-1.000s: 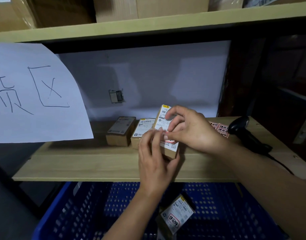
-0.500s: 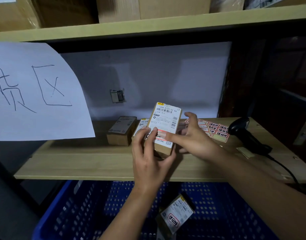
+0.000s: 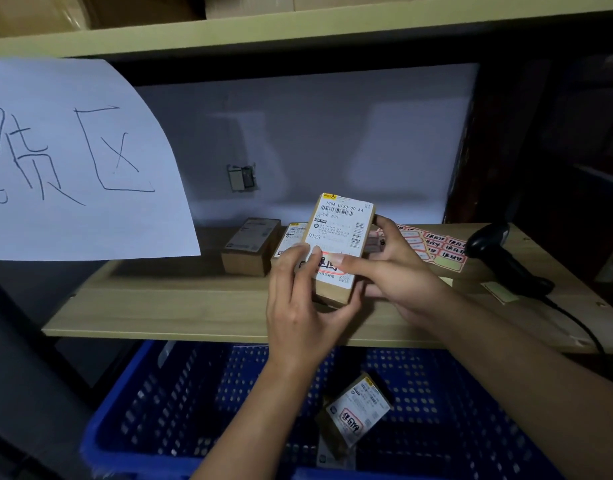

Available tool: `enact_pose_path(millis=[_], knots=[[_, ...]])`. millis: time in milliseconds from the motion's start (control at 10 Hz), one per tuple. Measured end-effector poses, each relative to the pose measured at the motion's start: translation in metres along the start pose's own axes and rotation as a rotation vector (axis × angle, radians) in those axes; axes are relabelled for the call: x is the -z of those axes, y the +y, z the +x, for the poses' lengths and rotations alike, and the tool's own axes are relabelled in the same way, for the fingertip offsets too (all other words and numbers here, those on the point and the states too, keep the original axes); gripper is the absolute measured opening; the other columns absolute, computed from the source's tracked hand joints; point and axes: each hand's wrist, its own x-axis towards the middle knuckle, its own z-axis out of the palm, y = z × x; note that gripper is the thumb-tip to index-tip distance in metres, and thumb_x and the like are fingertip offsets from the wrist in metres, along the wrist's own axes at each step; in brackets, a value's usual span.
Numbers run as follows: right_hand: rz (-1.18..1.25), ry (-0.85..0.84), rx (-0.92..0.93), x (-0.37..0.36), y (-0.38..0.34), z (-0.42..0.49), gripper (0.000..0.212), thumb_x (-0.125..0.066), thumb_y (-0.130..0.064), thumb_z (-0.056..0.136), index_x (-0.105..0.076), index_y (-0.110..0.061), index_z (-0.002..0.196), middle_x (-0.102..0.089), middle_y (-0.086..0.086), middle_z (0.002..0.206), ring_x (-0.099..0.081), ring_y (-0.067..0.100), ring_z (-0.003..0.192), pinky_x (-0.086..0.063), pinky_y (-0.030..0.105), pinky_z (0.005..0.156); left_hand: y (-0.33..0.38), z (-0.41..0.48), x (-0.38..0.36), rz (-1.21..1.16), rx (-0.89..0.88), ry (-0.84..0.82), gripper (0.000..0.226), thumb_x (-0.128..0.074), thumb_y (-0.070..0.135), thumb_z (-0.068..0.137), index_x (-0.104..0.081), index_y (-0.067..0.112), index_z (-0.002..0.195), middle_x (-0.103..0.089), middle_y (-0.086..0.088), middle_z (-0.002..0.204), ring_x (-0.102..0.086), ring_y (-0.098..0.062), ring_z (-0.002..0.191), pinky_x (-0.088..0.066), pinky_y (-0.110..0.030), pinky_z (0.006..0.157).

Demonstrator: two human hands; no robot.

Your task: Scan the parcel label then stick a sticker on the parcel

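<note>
Holding the parcel (image 3: 338, 244) tilted above the shelf (image 3: 194, 306), the left hand (image 3: 298, 306) grips its lower edge; the right hand (image 3: 395, 268) clasps its side, thumb on the sticker (image 3: 327, 264). Uneven pressing could wrinkle it.

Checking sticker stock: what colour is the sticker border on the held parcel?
Red border, head view.

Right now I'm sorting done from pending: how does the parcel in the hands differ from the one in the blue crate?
The held parcel is up over the shelf, both hands pressing a red-edged sticker onto its label; the crate parcel lies tilted and untouched in the blue crate, its sticker fully visible. Both are brown boxes with white labels.
</note>
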Motion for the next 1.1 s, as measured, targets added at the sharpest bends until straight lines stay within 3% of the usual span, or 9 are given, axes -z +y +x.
enact_pose_path(millis=[200, 300, 400, 500, 600, 700, 900, 1000, 1100], knots=[[0.004, 0.012, -0.017, 0.006, 0.008, -0.013, 0.083, -0.085, -0.008, 0.086, -0.036, -0.030, 0.151, -0.084, 0.007, 0.115, -0.083, 0.028, 0.099, -0.066, 0.048, 0.083, 0.003, -0.002, 0.029, 0.051, -0.110, -0.150, 0.072, -0.083, 0.048, 0.092, -0.063, 0.001, 0.144, -0.058, -0.020, 0.141, -0.061, -0.036, 0.131, -0.052, -0.047, 0.114], [-0.094, -0.018, 0.049, 0.012, 0.018, -0.027, 0.082, -0.087, -0.022, 0.085, -0.035, -0.031, 0.148, -0.084, -0.010, 0.111, -0.081, 0.018, 0.103, -0.062, 0.052, 0.096, 0.002, -0.009, 0.044, 0.037, -0.192, -0.191, 0.066, -0.083, 0.041, 0.094, -0.064, 0.000, 0.141, -0.065, -0.021, 0.135, -0.062, -0.040, 0.132, -0.051, -0.049, 0.116], [-0.332, 0.023, 0.124, 0.021, 0.027, -0.041, 0.110, -0.094, -0.053, 0.067, -0.025, -0.052, 0.152, -0.074, -0.020, 0.127, -0.070, 0.008, 0.122, -0.052, 0.045, 0.110, 0.008, -0.023, 0.060, 0.001, -0.219, -0.240, 0.064, -0.085, 0.039, 0.092, -0.066, 0.001, 0.140, -0.065, -0.016, 0.138, -0.060, -0.040, 0.136, -0.048, -0.046, 0.121], [-0.486, 0.059, 0.183, 0.032, 0.035, -0.062, 0.123, -0.091, -0.067, 0.060, -0.017, -0.057, 0.157, -0.048, -0.011, 0.156, -0.052, 0.011, 0.141, -0.045, 0.044, 0.115, 0.017, -0.045, 0.088, -0.072, -0.189, -0.344, 0.065, -0.086, 0.041, 0.091, -0.065, 0.004, 0.140, -0.064, -0.012, 0.138, -0.060, -0.035, 0.137, -0.048, -0.043, 0.121], [-0.637, 0.058, 0.352, 0.049, 0.042, -0.096, 0.086, -0.084, -0.056, 0.075, -0.045, -0.045, 0.151, -0.056, -0.013, 0.147, -0.053, 0.001, 0.134, -0.043, 0.026, 0.109, 0.021, -0.067, 0.123, -0.202, -0.093, -0.501, 0.067, -0.085, 0.047, 0.090, -0.065, 0.009, 0.141, -0.062, -0.004, 0.141, -0.059, -0.024, 0.140, -0.049, -0.036, 0.117], [-0.649, -0.039, 0.370, 0.059, 0.054, -0.125, 0.038, -0.077, -0.050, 0.083, -0.075, -0.037, 0.118, -0.073, -0.019, 0.116, -0.066, 0.003, 0.115, -0.049, 0.012, 0.093, 0.016, -0.084, 0.151, -0.365, 0.029, -0.692, 0.066, -0.086, 0.048, 0.087, -0.067, 0.013, 0.140, -0.063, -0.003, 0.140, -0.064, -0.021, 0.137, -0.055, -0.031, 0.108], [-0.921, -0.292, 0.186, 0.064, 0.093, -0.127, 0.028, -0.065, -0.055, 0.092, -0.077, -0.040, 0.112, -0.071, -0.022, 0.112, -0.062, -0.002, 0.111, -0.052, 0.027, 0.093, 0.004, -0.070, 0.117, -0.333, 0.460, -1.119, 0.066, -0.082, 0.057, 0.081, -0.068, 0.031, 0.140, -0.059, 0.023, 0.125, -0.060, 0.002, 0.126, -0.044, -0.007, 0.102], [-0.976, -0.189, 0.226, 0.067, 0.097, -0.120, 0.022, -0.067, -0.048, 0.096, -0.077, -0.038, 0.112, -0.071, -0.024, 0.113, -0.060, -0.005, 0.112, -0.049, 0.027, 0.099, -0.009, -0.058, 0.066, -0.195, 0.406, -1.277, 0.052, -0.085, 0.053, 0.085, -0.076, 0.022, 0.125, -0.066, 0.001, 0.113, -0.063, -0.007, 0.106, -0.051, -0.023, 0.097], [-0.687, 0.013, 0.266, 0.070, 0.072, -0.127, 0.009, -0.074, -0.036, 0.093, -0.082, -0.035, 0.098, -0.080, -0.021, 0.098, -0.072, -0.003, 0.099, -0.053, 0.013, 0.086, -0.024, -0.078, 0.015, -0.131, 0.404, -1.410, 0.042, -0.086, 0.051, 0.086, -0.080, 0.013, 0.104, -0.076, -0.009, 0.096, -0.070, -0.015, 0.089, -0.056, -0.030, 0.081]])
